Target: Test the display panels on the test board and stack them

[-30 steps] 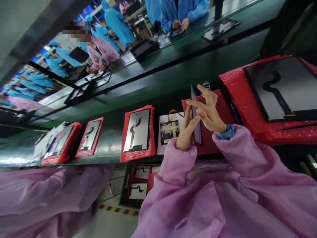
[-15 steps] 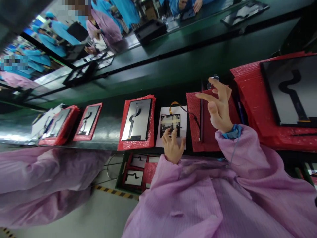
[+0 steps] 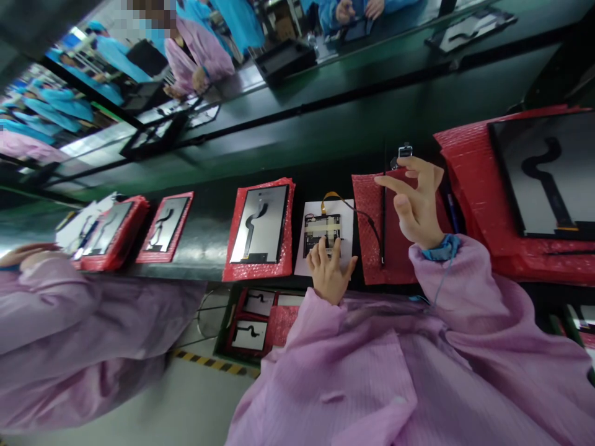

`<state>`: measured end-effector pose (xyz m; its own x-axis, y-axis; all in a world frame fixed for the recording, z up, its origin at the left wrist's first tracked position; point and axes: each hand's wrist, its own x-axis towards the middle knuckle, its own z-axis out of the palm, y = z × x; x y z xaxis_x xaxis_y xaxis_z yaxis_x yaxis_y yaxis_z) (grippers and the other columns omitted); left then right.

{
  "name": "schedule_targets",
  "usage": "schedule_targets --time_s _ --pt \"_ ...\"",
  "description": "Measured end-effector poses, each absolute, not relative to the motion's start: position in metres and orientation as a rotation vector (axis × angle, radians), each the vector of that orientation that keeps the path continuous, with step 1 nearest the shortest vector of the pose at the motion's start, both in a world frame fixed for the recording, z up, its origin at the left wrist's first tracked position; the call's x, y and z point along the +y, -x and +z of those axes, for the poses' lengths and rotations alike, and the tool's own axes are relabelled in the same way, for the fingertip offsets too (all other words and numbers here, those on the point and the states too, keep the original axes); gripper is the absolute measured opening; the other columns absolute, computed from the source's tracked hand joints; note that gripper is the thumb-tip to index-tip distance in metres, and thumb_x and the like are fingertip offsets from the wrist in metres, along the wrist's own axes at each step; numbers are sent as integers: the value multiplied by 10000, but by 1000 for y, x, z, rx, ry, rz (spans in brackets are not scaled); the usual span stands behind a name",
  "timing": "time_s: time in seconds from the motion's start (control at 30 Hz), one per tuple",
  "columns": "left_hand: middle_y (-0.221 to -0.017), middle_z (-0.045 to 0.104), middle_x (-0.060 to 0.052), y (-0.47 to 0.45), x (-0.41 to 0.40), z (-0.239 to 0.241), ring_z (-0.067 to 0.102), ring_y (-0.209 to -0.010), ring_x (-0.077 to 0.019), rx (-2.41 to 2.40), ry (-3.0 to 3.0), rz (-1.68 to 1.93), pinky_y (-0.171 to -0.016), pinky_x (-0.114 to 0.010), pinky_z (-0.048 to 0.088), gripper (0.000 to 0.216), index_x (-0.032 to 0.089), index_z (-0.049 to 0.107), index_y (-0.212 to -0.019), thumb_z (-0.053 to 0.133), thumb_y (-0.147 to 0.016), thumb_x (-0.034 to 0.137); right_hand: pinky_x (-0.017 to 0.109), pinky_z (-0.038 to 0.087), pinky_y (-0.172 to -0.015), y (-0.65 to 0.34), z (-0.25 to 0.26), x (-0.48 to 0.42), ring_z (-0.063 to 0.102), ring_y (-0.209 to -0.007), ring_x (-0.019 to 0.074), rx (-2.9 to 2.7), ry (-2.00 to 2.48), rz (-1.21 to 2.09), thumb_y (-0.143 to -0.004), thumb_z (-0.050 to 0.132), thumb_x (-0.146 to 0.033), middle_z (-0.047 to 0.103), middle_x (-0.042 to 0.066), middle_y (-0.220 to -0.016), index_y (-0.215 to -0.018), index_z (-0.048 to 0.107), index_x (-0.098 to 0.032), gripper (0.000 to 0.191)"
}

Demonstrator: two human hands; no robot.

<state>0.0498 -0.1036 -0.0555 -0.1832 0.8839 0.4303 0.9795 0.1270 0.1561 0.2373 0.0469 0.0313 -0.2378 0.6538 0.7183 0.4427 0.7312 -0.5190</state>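
My left hand (image 3: 331,267) rests with its fingers spread on the lower part of a small circuit board (image 3: 322,229) with pale tape across it. The board lies on a white sheet (image 3: 301,265). An orange ribbon (image 3: 331,195) and a dark cable run from the board toward a thin display panel (image 3: 383,241), seen almost edge-on and tilted up above a red bubble-wrap sleeve (image 3: 367,260). My right hand (image 3: 421,204) holds this panel near its upper edge, index finger reaching across it and thumb on the right side; the exact contact is partly hidden.
Left of the board, a display panel (image 3: 260,223) lies on red bubble wrap, with a smaller one (image 3: 166,226) farther left. A large panel (image 3: 548,179) tops red sleeves at right. A crate (image 3: 222,344) of panels sits below the bench. A co-worker's sleeve (image 3: 51,288) is at left.
The panel at my right hand has turned more edge-on, showing as a thinner line. My left hand's fingers have spread and flattened over the board. The co-worker's hands have appeared at the left.
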Motion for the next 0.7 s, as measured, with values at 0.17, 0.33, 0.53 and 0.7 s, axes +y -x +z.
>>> schedule_targets --time_s 0.17,0.33,0.53,0.7 --pt "-1489 552 -228 -44 -111 -60 513 -1340 -388 -2072 1908 -781 -1113 -572 391 591 154 615 -1406 484 -994 557 469 487 -887 -261 48 38 591 -947 243 -1936 824 416 -1045 290 -622 611 82 -1020 -1196 665 -247 551" --pt "-1465 623 -158 -34 -115 -56 544 -1389 -304 -1449 2432 -788 -1165 -439 351 569 189 590 -1422 472 -998 551 323 397 -598 -306 60 20 535 -663 161 -1839 1174 755 -862 699 -391 556 -1 -801 -1063 564 -247 282" --pt "-1351 713 -124 -39 -112 -52 628 -1315 -293 -1518 2461 -771 -1162 -471 350 290 180 665 -1166 543 -1009 391 303 394 -588 -323 50 4 514 -674 158 -1519 1296 978 -783 670 -234 480 -19 -756 -1023 538 -268 276" --pt "-1365 701 -144 -43 -112 -51 626 -1322 -313 -1543 2397 -789 -1145 -494 372 244 173 635 -1151 583 -985 344 294 421 -590 -304 23 -2 529 -676 161 -1385 1262 1112 -804 659 -289 498 -31 -756 -1036 472 -283 298"
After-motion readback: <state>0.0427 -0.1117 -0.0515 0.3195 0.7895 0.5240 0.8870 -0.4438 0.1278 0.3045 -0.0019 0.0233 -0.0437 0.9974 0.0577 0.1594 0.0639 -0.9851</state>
